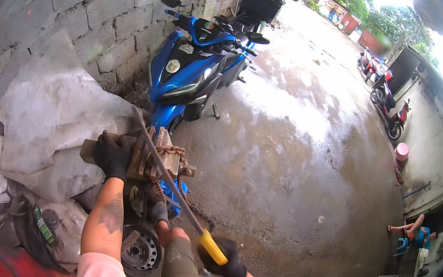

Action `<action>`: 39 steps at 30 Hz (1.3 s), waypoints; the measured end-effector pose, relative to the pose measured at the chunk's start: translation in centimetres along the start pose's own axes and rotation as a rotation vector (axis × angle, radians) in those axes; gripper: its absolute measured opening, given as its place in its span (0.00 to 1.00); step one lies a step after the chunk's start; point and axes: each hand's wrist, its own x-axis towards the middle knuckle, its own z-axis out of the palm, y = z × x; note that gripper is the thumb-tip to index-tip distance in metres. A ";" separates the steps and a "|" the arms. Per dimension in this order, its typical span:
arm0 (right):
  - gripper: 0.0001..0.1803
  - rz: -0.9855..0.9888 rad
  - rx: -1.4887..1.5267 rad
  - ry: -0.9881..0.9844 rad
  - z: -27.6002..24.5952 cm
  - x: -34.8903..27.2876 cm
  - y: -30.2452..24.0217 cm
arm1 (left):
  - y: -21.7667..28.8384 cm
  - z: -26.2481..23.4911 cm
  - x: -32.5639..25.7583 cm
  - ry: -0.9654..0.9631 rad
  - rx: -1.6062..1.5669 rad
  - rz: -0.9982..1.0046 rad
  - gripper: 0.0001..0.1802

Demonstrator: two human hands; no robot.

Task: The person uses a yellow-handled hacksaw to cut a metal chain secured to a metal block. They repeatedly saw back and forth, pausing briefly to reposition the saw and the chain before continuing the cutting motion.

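Left hand: dark knit-looking glove; fingers closed over the upper edge of the board.
Right hand: matching dark glove; fingers clamped on the handle of the saw.
Saw: long, narrow, straight grey blade, tapering toward its far end; handle smooth, yellow, elongated. Position: diagonal, from the right hand across the clamp; blade contact with the work cannot be told.
Board: brown, flat-faced, straight-edged; located under the left hand, at the left side of the clamp.
Clamp: upright, blocky plates, brown and rough, rusty in appearance.
Chain: thick, rust-brown oval links; draped over the clamp and hanging below it.
Wheel: round, grey, with holes in the disc; set below the clamp, near the leg.
Sheet: pale, creased, dusty; spread left of the board.
Scooter: glossy blue and black angular panels; parked beyond the clamp.
Wall: rough grey rectangular blocks with visible joints.
Floor: concrete, wet, patchily reflective.
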 end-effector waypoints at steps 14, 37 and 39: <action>0.09 -0.107 -0.096 0.098 0.8 3.1 0.1 | -0.9 0.1 0.1 0.039 -0.044 -0.016 0.32; 0.05 -0.038 0.118 0.131 3.6 11.3 1.0 | 0.7 -0.3 -0.2 0.018 -0.098 -0.048 0.30; 0.04 0.135 0.323 0.153 3.6 11.1 0.9 | 1.0 0.0 -0.1 0.069 -0.135 -0.034 0.28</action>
